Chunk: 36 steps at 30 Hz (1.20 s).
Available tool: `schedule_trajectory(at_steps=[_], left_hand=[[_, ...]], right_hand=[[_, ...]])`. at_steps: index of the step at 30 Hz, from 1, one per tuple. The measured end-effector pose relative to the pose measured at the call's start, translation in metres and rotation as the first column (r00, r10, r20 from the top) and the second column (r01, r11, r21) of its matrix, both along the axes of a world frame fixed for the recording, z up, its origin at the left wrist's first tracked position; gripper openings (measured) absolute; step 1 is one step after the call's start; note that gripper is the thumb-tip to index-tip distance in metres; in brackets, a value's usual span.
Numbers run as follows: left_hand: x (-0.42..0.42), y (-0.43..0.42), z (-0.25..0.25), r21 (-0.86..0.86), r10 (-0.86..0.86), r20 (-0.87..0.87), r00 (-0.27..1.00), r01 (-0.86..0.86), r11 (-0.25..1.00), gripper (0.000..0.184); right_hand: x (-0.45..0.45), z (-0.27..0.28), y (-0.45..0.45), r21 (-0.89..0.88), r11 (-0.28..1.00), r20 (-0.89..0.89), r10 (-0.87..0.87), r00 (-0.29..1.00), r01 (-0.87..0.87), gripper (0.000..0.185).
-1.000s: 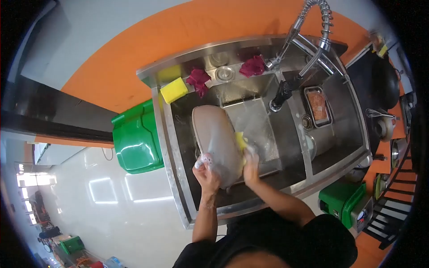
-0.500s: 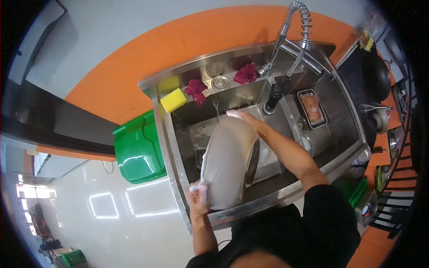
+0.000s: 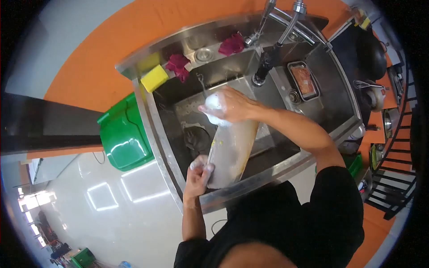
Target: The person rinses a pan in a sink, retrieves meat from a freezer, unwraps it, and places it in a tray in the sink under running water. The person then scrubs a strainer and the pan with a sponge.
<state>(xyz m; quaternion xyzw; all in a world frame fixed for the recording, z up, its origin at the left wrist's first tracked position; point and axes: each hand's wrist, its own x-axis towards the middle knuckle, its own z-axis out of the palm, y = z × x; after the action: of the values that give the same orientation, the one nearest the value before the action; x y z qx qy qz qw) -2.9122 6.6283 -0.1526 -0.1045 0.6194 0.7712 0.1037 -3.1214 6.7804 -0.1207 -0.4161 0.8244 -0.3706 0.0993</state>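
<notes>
A pale, wet cutting board [image 3: 230,154] is tilted over the left sink basin, its lower end near the front rim. My left hand [image 3: 197,175] grips its lower left edge, with suds on the fingers. At the board's upper end, my right hand [image 3: 234,106] is closed around a white, foam-covered wad [image 3: 215,107]; foam hides what kind of thing it is. The wad lies against the board's face, and my right hand covers part of the upper end.
Behind the basin [image 3: 167,120] sit a yellow sponge [image 3: 154,79] and two maroon cloths [image 3: 178,66] [image 3: 232,44]. The faucet [image 3: 268,60] stands over the divider. A tray of raw meat [image 3: 304,81] lies in the right basin. A green bin [image 3: 125,134] stands left of the sink.
My right hand has come off the board's top edge onto its upper face, with the foamy wad now visible. The board looks flatter and lower. The view has shifted slightly.
</notes>
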Motion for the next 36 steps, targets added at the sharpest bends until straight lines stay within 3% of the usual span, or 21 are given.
schedule_trajectory(at_steps=[4, 5, 8, 9, 11, 13, 14, 16, 17, 18, 20, 22, 24, 26, 28, 29, 32, 34, 36], left_hand=[[-0.012, 0.025, -0.005, 0.079, 0.098, -0.111, 0.989, -0.089, 0.993, 0.012], [-0.013, 0.031, -0.006, 0.156, 0.136, -0.101, 0.985, -0.120, 0.980, 0.015], [-0.015, 0.041, -0.012, 0.125, 0.163, -0.120, 0.979, -0.148, 0.981, 0.017], [-0.015, 0.043, -0.016, 0.151, 0.193, -0.115, 0.974, -0.175, 0.973, 0.018], [-0.012, 0.045, -0.025, 0.196, 0.248, -0.107, 0.963, -0.224, 0.955, 0.019], [-0.015, 0.048, -0.035, 0.207, 0.372, -0.092, 0.924, -0.347, 0.915, 0.018], [-0.015, 0.049, -0.041, 0.210, 0.434, -0.078, 0.898, -0.411, 0.887, 0.018], [-0.013, 0.041, -0.056, 0.107, 0.374, -0.132, 0.918, -0.362, 0.926, 0.019], [-0.003, 0.038, -0.059, 0.051, 0.338, -0.140, 0.931, -0.334, 0.941, 0.020], [0.004, 0.039, -0.059, 0.054, 0.347, -0.098, 0.933, -0.344, 0.938, 0.021], [-0.002, 0.036, -0.055, 0.071, 0.362, -0.055, 0.930, -0.358, 0.931, 0.024], [-0.017, 0.036, -0.061, 0.105, 0.401, -0.092, 0.912, -0.391, 0.914, 0.026], [-0.006, 0.036, -0.074, 0.139, 0.438, -0.079, 0.895, -0.425, 0.894, 0.026], [0.009, 0.033, -0.073, 0.021, 0.414, 0.007, 0.910, -0.414, 0.910, 0.027], [0.003, 0.037, -0.075, -0.045, 0.457, 0.007, 0.890, -0.456, 0.889, 0.026], [-0.003, 0.031, -0.079, 0.020, 0.390, 0.043, 0.920, -0.391, 0.920, 0.023], [0.001, 0.037, -0.105, 0.086, 0.528, 0.029, 0.849, -0.528, 0.845, 0.022], [0.008, 0.035, -0.102, 0.046, 0.514, 0.045, 0.856, -0.516, 0.855, 0.021], [0.005, 0.033, -0.109, 0.036, 0.521, 0.047, 0.852, -0.523, 0.852, 0.021]], right_hand=[[-0.002, 0.000, 0.003, 0.110, 0.992, 0.041, -0.068, 0.997, 0.063, 0.046], [-0.003, -0.005, 0.005, 0.011, 0.995, 0.087, -0.100, 0.991, 0.099, 0.039], [0.005, -0.015, 0.015, -0.237, 0.918, 0.095, -0.304, 0.948, 0.318, 0.033], [0.012, -0.026, 0.020, -0.287, 0.868, 0.211, -0.355, 0.911, 0.405, 0.027], [0.047, -0.048, 0.029, -0.324, 0.860, 0.128, -0.374, 0.919, 0.395, 0.021], [0.085, -0.056, 0.033, -0.332, 0.933, -0.149, -0.197, 0.969, 0.139, 0.027], [0.083, -0.058, 0.031, -0.262, 0.958, -0.180, -0.165, 0.970, 0.114, 0.030], [0.079, -0.057, 0.023, -0.118, 0.990, -0.225, -0.101, 0.969, 0.076, 0.037], [0.084, -0.057, 0.022, -0.042, 0.997, -0.228, -0.069, 0.971, 0.061, 0.040], [0.054, -0.060, 0.020, -0.060, 0.985, 0.334, -0.133, 0.933, 0.162, 0.038], [0.053, -0.077, 0.017, -0.165, 0.963, -0.070, -0.226, 0.972, 0.213, 0.035], [0.030, -0.069, 0.012, -0.171, 0.972, -0.130, -0.182, 0.975, 0.159, 0.033], [0.035, -0.067, 0.008, -0.161, 0.979, -0.124, -0.143, 0.982, 0.123, 0.032], [0.051, -0.069, 0.004, -0.156, 0.983, -0.103, -0.114, 0.988, 0.097, 0.032], [0.080, -0.066, 0.002, -0.207, 0.978, -0.204, -0.073, 0.976, 0.030, 0.031], [0.095, -0.065, 0.004, -0.224, 0.974, -0.266, -0.044, 0.963, -0.017, 0.031], [0.086, -0.072, -0.002, -0.185, 0.983, -0.202, -0.027, 0.979, -0.011, 0.032], [0.057, -0.074, -0.008, -0.155, 0.980, 0.090, -0.111, 0.990, 0.124, 0.030], [0.054, -0.081, -0.008, -0.132, 0.991, -0.142, -0.018, 0.990, -0.001, 0.029]])
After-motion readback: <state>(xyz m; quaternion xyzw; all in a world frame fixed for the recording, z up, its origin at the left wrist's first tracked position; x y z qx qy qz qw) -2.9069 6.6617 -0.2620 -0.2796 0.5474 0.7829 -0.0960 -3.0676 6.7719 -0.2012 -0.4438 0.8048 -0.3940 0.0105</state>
